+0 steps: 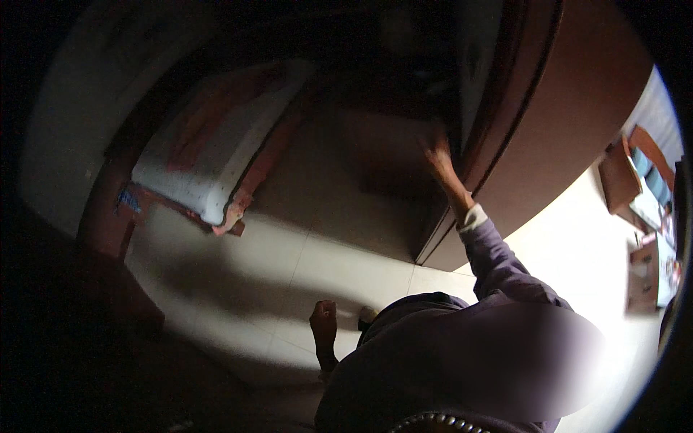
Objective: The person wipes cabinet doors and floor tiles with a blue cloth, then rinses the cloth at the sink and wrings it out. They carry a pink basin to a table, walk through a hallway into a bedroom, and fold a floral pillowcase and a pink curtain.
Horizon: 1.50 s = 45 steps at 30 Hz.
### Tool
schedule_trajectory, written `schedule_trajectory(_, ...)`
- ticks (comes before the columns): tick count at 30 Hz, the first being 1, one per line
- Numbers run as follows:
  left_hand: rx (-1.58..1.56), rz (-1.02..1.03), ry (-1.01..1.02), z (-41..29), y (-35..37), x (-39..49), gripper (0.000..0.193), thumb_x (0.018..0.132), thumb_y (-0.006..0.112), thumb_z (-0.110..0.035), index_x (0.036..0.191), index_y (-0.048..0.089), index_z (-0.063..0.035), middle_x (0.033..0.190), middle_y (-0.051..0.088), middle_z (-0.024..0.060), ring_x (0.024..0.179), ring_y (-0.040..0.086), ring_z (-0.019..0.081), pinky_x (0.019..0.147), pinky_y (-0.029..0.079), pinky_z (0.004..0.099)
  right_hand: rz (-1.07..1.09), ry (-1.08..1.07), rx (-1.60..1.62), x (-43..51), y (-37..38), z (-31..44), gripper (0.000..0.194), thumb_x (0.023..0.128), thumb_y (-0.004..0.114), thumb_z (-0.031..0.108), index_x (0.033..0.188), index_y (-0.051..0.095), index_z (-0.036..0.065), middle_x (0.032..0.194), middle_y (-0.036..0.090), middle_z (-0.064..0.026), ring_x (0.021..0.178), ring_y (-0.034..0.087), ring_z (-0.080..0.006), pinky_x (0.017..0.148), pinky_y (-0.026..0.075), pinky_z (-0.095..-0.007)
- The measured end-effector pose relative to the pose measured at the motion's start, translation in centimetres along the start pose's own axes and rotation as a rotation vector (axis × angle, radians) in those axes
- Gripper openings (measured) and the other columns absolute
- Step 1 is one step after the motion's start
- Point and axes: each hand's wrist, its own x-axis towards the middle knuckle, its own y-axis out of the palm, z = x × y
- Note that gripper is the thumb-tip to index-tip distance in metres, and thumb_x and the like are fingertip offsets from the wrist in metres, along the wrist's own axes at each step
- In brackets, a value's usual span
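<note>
My right hand (pixel 436 150) reaches forward into deep shadow beside the edge of a brown wooden panel (pixel 520 146), a cabinet side or a door. Its fingers are blurred, and whether they touch anything is hidden in the dark. Just past the hand a dark reddish-brown boxy surface (pixel 387 146) can be made out. My left hand (pixel 325 315) hangs low over the pale tiled floor (pixel 292 260), in shade, with its fingers seemingly curled. No object shows in it.
To the left stands a wooden-framed bed or bench with a white pad (pixel 184 187) and a reddish cloth (pixel 211 119) on it. Through the bright opening at right are a wooden seat (pixel 617 178) with blue cushions (pixel 652 176) and a low table (pixel 644 276) bearing objects.
</note>
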Motion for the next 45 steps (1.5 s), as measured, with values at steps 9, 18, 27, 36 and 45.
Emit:
schedule_trajectory(9, 0.100, 0.095, 0.105, 5.8, -6.8, 10.8, 0.030, 0.094, 0.060, -0.031, 0.099, 0.065, -0.0023, 0.096, 0.070, 0.0173, 0.089, 0.068, 0.0319, 0.078, 0.053, 0.0419, -0.423, -0.161, -0.165, 16.9, -2.1, 4.0, 0.068, 0.095, 0.061, 0.030, 0.147, 0.033, -0.003, 0.149, 0.037, -0.0272, 0.137, 0.038, -0.0422, 0.114, 0.031, -0.0484)
schedule_trajectory(18, 0.091, 0.139, 0.074, 9.1, -4.5, 10.2, 0.029, 0.094, 0.060, -0.031, 0.098, 0.064, -0.0025, 0.093, 0.070, 0.0167, 0.088, 0.069, 0.0322, 0.079, 0.053, 0.0415, -0.342, 0.183, -0.309, 23.0, -4.5, 3.7, 0.070, 0.088, 0.065, 0.039, 0.138, 0.043, -0.005, 0.141, 0.045, -0.0296, 0.129, 0.046, -0.0430, 0.108, 0.037, -0.0492)
schedule_trajectory(27, -0.048, 0.128, -0.103, 8.7, -5.1, 7.6, 0.019, 0.089, 0.067, -0.019, 0.094, 0.067, -0.0007, 0.089, 0.072, 0.0164, 0.084, 0.071, 0.0292, 0.073, 0.055, 0.0399, -0.488, 0.260, -0.257, 26.1, -7.3, 0.4, 0.069, 0.078, 0.069, 0.043, 0.112, 0.060, -0.016, 0.123, 0.057, -0.0376, 0.120, 0.054, -0.0454, 0.103, 0.041, -0.0463)
schedule_trajectory(36, 0.067, 0.179, -0.107, 9.4, -6.5, 11.6, 0.022, 0.090, 0.064, -0.021, 0.096, 0.068, -0.0004, 0.091, 0.072, 0.0179, 0.085, 0.070, 0.0319, 0.075, 0.054, 0.0409, -0.195, 0.296, -0.066, 13.5, 0.6, -0.8, 0.050, 0.083, 0.072, 0.034, 0.116, 0.062, -0.003, 0.116, 0.065, -0.0222, 0.108, 0.062, -0.0355, 0.093, 0.050, -0.0403)
schedule_trajectory(45, 0.060, 0.153, -0.012, 8.3, -6.5, 21.1, 0.021, 0.090, 0.065, -0.021, 0.097, 0.067, -0.0008, 0.091, 0.072, 0.0183, 0.082, 0.070, 0.0323, 0.071, 0.054, 0.0407, 0.247, 0.519, -0.040, 2.6, 9.8, -5.5, 0.039, 0.092, 0.066, 0.024, 0.124, 0.060, 0.003, 0.125, 0.062, -0.0151, 0.116, 0.060, -0.0287, 0.098, 0.047, -0.0375)
